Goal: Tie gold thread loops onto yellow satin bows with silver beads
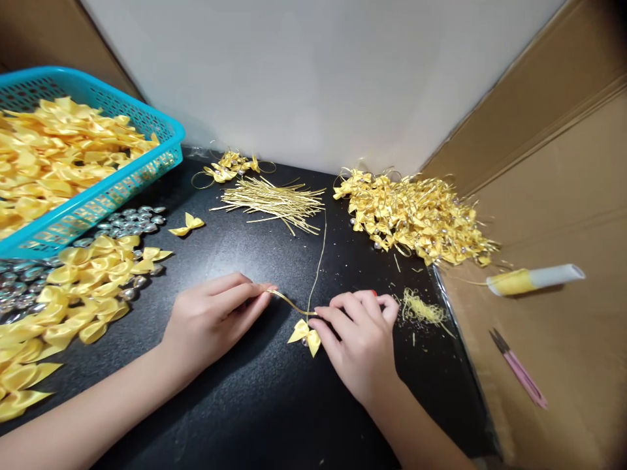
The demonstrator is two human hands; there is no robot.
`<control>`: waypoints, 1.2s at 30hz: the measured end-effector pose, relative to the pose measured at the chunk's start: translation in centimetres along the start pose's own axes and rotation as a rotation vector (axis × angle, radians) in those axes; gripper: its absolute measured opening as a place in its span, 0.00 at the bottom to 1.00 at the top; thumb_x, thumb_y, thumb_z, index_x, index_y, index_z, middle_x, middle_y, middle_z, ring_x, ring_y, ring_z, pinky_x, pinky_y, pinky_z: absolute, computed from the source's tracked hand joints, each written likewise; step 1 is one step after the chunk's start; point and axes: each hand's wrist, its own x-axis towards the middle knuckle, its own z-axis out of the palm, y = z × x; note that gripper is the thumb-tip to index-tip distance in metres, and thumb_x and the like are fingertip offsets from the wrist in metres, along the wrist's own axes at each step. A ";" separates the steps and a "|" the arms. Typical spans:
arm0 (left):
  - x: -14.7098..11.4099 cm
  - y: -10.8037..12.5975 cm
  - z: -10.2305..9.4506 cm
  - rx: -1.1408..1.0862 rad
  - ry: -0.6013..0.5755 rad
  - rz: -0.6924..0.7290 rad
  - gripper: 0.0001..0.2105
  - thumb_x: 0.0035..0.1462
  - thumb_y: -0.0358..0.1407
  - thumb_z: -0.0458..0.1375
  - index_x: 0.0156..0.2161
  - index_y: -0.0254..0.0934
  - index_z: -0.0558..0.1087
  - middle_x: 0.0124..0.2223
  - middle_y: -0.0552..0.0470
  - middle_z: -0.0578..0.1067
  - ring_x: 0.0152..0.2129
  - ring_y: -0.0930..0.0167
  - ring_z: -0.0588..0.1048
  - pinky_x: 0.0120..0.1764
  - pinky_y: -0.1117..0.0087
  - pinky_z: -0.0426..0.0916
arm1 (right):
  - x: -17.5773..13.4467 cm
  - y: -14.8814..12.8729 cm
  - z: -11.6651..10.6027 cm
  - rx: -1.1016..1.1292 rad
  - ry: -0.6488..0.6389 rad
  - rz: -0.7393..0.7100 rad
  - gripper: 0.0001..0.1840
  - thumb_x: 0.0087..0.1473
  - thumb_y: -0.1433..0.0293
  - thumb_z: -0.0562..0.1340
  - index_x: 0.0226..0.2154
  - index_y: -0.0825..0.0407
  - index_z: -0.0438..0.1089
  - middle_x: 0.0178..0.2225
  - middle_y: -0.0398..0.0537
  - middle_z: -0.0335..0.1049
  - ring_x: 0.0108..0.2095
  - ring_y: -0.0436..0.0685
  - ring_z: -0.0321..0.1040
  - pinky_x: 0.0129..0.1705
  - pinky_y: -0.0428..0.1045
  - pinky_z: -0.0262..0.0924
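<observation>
My left hand (208, 320) and right hand (360, 343) pinch the gold wire (289, 302). Nearside bench (245, 405) is open; its edge (463, 339) lies right.

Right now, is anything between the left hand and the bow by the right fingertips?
Nothing visible: black tabletop shows between the left hand and the bow. The gold cord runs past that gap to the right hand.

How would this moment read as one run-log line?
left hand: pinching gold strip | right hand: pinching strip farther along | yellow bow: beside right hand | pink-handled tool: lying at far right
</observation>
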 end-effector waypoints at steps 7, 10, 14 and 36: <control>-0.2 0.1 -0.2 -0.058 -0.008 -0.035 0.04 0.58 0.30 0.60 0.34 0.35 0.78 0.29 0.54 0.79 0.22 0.77 0.76 0.28 0.78 0.68 | -0.1 0.3 0.5 -0.046 0.009 0.004 0.03 0.55 0.71 0.66 0.29 0.48 0.75 0.27 0.39 0.73 0.33 0.53 0.63 0.44 0.55 0.43; -0.1 0.1 -0.2 -0.103 -0.013 -0.089 0.04 0.58 0.31 0.60 0.34 0.36 0.78 0.29 0.54 0.80 0.23 0.76 0.76 0.28 0.78 0.68 | 0.0 0.4 0.5 -0.054 0.029 0.034 0.06 0.56 0.72 0.65 0.28 0.49 0.74 0.27 0.40 0.73 0.33 0.53 0.64 0.44 0.55 0.43; 0.4 0.6 0.0 -0.324 -0.099 -0.367 0.07 0.56 0.36 0.61 0.29 0.39 0.79 0.26 0.54 0.79 0.20 0.73 0.75 0.25 0.75 0.67 | 0.3 0.1 0.0 0.034 0.074 0.122 0.07 0.56 0.74 0.64 0.27 0.50 0.72 0.27 0.42 0.75 0.34 0.55 0.64 0.43 0.55 0.46; 0.2 2.9 2.2 -0.881 -0.112 -0.857 0.11 0.53 0.40 0.62 0.22 0.38 0.79 0.28 0.51 0.75 0.21 0.74 0.68 0.22 0.75 0.64 | 0.2 -2.9 -0.4 1.127 -0.086 0.818 0.05 0.43 0.74 0.66 0.25 0.52 0.68 0.22 0.42 0.69 0.24 0.50 0.67 0.27 0.46 0.64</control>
